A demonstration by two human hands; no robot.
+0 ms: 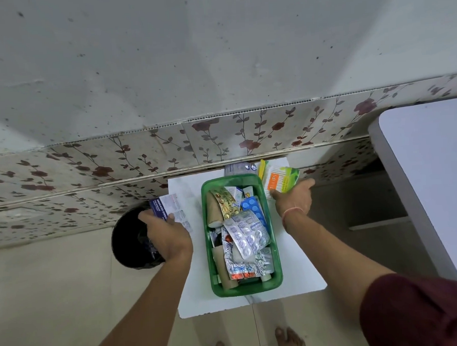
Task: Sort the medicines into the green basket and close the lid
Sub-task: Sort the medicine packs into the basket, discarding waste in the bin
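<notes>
The green basket (pixel 244 288) is seated open-topped at the middle of a small white table (pixel 301 269) and is filled nearly to the rim with blister strips (pixel 245 235), foil sachets and small cartons. A blue-and-white medicine box (pixel 168 206) is gripped by the left hand (pixel 168 238), thumb on top and fingers curled under, over the table's left edge just beside the basket. A green-and-orange packet (pixel 279 182) is pinched at its lower edge by the right hand (pixel 293 200), thumb over fingers, just beside the basket's far right corner. The step in hand is judged to be the transfer of both items into the basket. It is best done one item at a time, each laid flat in the looser far half, and the upstanding silver strip pressed down, so that nothing projects above the rim to foul a lid. No lid is seen anywhere in view. A few further items (pixel 239 169) are partly hidden behind the far rim against the floral tiled wall (pixel 246 129); they are probably more strips or packets, but the print is too small to read. A black round bin (pixel 132 244) to the left is partly covered by the left forearm. Lower layers of the basket are concealed by the top strips.
</notes>
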